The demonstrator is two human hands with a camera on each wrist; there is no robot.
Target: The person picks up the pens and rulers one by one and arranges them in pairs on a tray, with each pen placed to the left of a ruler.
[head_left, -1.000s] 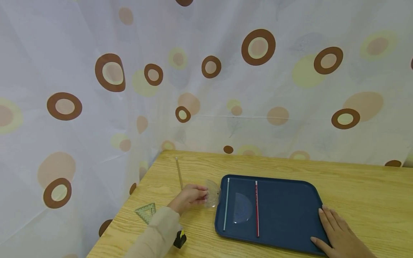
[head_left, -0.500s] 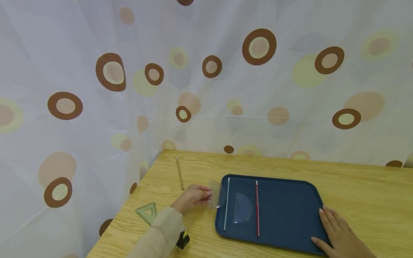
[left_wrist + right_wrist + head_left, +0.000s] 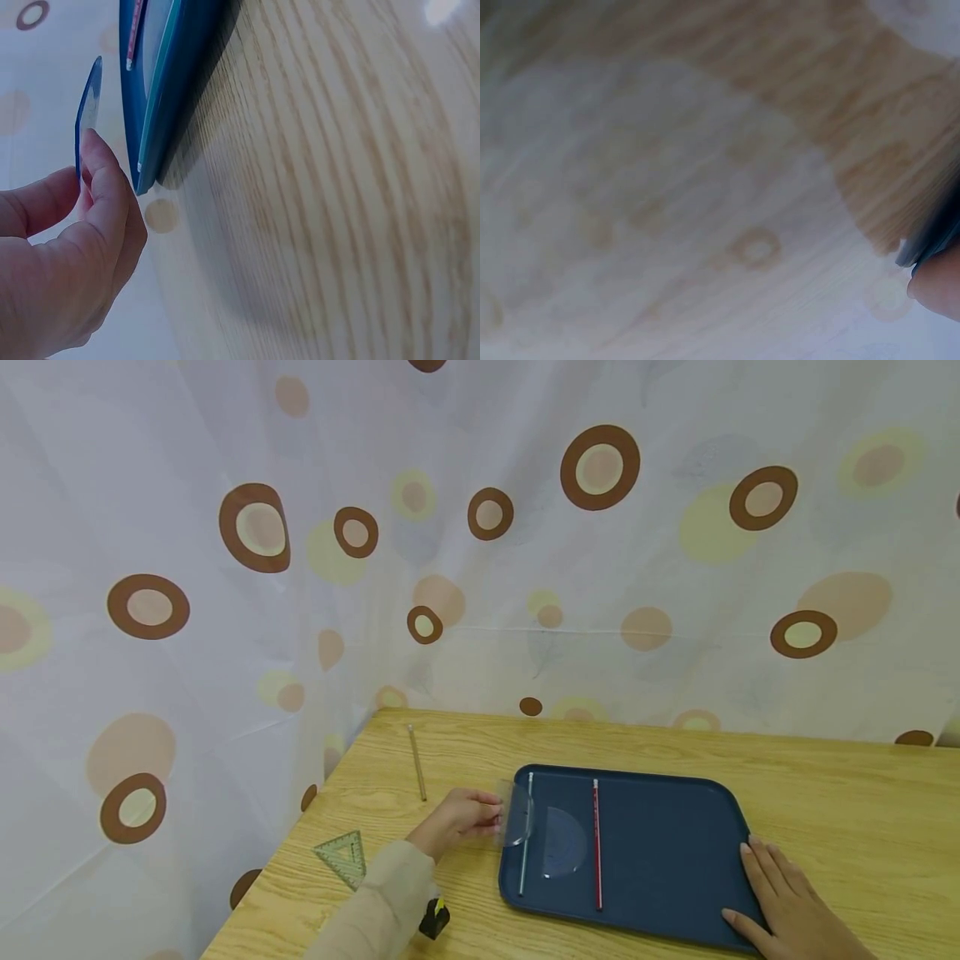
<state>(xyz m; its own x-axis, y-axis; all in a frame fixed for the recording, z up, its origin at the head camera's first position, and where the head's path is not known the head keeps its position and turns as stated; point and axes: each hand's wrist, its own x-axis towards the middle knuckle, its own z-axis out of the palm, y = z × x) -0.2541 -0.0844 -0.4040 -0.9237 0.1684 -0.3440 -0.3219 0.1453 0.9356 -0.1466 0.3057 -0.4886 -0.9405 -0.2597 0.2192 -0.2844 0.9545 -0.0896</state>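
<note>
- Clear protractor (image 3: 516, 817): held at ten o'clock from the middle of the blue tray (image 3: 667, 860), reaching over its near-left rim and overlapping the green pencil (image 3: 522, 878) in the head view. The left-wrist view shows it nearly edge-on and apart from the tray.
- Left hand (image 3: 459, 817): thumb and fingers pinch the protractor by the end at its nine o'clock, leaving the curved side free.
- Right hand (image 3: 787, 897): fingers lie extended along the tray's rim at three to four o'clock, pinching nothing that shows. That touch should steady the tray; keep it light so the far side does not tip.
- The step in hand looks like bringing the protractor in over the tray. Keep it high enough to clear the rim and the green pencil, which could roll if brushed.
- A second protractor (image 3: 566, 843) lies at nine o'clock, between the green pencil and the red pencil (image 3: 597, 852). A better landing, I judge, is the bare stretch towards three o'clock, past the red pencil.
- Tilt it flat before letting go: thin, slick plastic will likely slide if dropped on edge.
- Mind the left sleeve (image 3: 375, 902) near the set square (image 3: 342, 858), at nine o'clock on the table.
</note>
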